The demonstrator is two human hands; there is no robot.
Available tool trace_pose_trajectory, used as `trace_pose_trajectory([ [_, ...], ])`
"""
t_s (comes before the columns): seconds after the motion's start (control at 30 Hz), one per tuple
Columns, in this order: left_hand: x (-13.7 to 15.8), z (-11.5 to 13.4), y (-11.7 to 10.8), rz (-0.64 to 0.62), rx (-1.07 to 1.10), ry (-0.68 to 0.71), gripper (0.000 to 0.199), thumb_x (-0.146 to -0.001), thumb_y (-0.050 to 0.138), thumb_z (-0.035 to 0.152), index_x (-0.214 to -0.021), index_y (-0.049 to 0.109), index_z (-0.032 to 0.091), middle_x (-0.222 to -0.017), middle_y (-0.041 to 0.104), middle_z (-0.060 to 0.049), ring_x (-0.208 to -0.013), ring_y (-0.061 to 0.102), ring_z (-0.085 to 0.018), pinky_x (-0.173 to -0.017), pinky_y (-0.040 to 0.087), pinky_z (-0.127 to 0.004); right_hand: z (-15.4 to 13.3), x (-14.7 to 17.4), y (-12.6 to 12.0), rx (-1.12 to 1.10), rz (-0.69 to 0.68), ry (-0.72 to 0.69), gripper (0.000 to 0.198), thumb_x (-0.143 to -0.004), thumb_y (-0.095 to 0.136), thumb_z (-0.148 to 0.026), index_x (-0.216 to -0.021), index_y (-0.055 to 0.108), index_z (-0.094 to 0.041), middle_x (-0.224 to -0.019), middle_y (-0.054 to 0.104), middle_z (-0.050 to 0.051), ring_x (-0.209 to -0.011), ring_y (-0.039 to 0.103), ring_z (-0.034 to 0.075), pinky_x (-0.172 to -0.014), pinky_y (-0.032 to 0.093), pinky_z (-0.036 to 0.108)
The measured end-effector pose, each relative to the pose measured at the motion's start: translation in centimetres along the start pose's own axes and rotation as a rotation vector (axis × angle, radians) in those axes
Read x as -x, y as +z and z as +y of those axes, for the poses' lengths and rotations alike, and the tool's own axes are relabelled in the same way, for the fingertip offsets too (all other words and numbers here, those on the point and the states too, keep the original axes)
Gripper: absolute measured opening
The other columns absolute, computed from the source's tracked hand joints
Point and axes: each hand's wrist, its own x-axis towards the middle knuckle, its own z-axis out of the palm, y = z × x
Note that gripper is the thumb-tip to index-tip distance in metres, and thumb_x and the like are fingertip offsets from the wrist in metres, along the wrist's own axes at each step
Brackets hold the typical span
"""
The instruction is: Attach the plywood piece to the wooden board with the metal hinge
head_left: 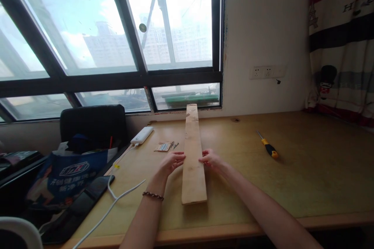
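Over the wide surface (pixel 292 190), I'm holding the long wooden board (pixel 194 181) lengthwise in front of me, so gripping it is looking done; my left hand (pixel 171 162) and right hand (pixel 214 160) are clamping its opposite long edges between their fingers (pixel 179 157), though I'm not managing to tell whether it's resting or slightly raised. The screwdriver (pixel 268 148) is lying well apart on the right, the small packet (pixel 163 146) on the left, both unheld. The board is looking flat and pale, rough brown marks showing near its far end, no fittings showing on its upper face
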Motion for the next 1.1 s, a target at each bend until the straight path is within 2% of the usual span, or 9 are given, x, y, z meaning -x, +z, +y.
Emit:
trace_pose_trajectory([
  [0.1, 0.2, -1.4, 3.5, -0.178, 0.047, -0.033, 0.03, -0.055, 0.069, 0.005, -0.08, 0.055, 0.011, -0.079, 0.065, -0.008, -0.071, 0.063, -0.016, -0.068, 0.051, -0.027, -0.6, 2.3, -4.0, 0.017, 0.043, -0.012, 0.032, -0.05, 0.066, -0.012, -0.081, 0.057, -0.012, -0.076, 0.063, 0.003, -0.058, 0.054, 0.009, -0.044, 0.031, 0.017],
  [0.23, -0.5, -3.1, 8.6, -0.281, 0.096, 0.033, 0.03, -0.057, 0.068, 0.007, -0.084, 0.055, 0.009, -0.083, 0.065, -0.011, -0.072, 0.063, -0.015, -0.073, 0.051, -0.027, -1.2, 4.1, -8.9, 0.05, 0.033, -0.04, 0.035, -0.051, 0.069, -0.015, -0.084, 0.057, -0.012, -0.08, 0.064, 0.004, -0.058, 0.054, 0.009, -0.044, 0.03, 0.017],
  [0.33, -1.3, -3.9, 11.5, -0.324, 0.097, 0.045, 0.029, -0.058, 0.068, 0.009, -0.084, 0.055, 0.008, -0.083, 0.065, -0.011, -0.073, 0.063, -0.016, -0.074, 0.05, -0.029, -1.4, 4.6, -11.5, 0.045, 0.065, -0.063, 0.037, -0.051, 0.07, -0.018, -0.085, 0.057, -0.012, -0.079, 0.064, 0.004, -0.059, 0.054, 0.009, -0.045, 0.031, 0.017],
  [0.43, -1.8, -4.7, 13.1, -0.327, 0.087, 0.042, 0.028, -0.059, 0.065, 0.009, -0.084, 0.055, 0.008, -0.082, 0.065, -0.011, -0.073, 0.064, -0.017, -0.074, 0.05, -0.03, -1.2, 4.8, -13.0, 0.022, 0.086, -0.074, 0.038, -0.052, 0.07, -0.022, -0.087, 0.057, -0.013, -0.08, 0.065, 0.005, -0.062, 0.056, 0.01, -0.047, 0.034, 0.018],
  [0.6, -1.8, -5.6, 13.7, -0.317, 0.076, 0.052, 0.024, -0.061, 0.064, 0.011, -0.084, 0.055, 0.01, -0.085, 0.065, -0.011, -0.072, 0.063, -0.016, -0.072, 0.051, -0.028, -1.0, 5.0, -13.7, -0.014, 0.062, -0.075, 0.036, -0.054, 0.069, -0.021, -0.087, 0.056, -0.014, -0.083, 0.065, 0.005, -0.066, 0.057, 0.011, -0.048, 0.034, 0.017],
  [0.9, -1.0, -5.2, 12.9, -0.246, 0.066, 0.033, 0.025, -0.06, 0.064, 0.006, -0.082, 0.053, 0.009, -0.081, 0.064, -0.011, -0.071, 0.064, -0.016, -0.073, 0.052, -0.029, -1.1, 4.3, -13.1, 0.02, 0.022, -0.112, 0.037, -0.055, 0.068, -0.023, -0.09, 0.061, -0.012, -0.081, 0.066, 0.005, -0.061, 0.055, 0.01, -0.043, 0.032, 0.016],
  [1.1, -1.1, -5.7, 12.8, -0.222, 0.089, 0.014, 0.028, -0.06, 0.064, 0.007, -0.084, 0.052, 0.009, -0.083, 0.064, -0.013, -0.071, 0.065, -0.018, -0.072, 0.053, -0.031, -1.1, 4.3, -12.7, 0.047, 0.03, -0.097, 0.038, -0.055, 0.068, -0.025, -0.091, 0.064, -0.013, -0.077, 0.067, 0.005, -0.063, 0.058, 0.013, -0.05, 0.041, 0.021],
])
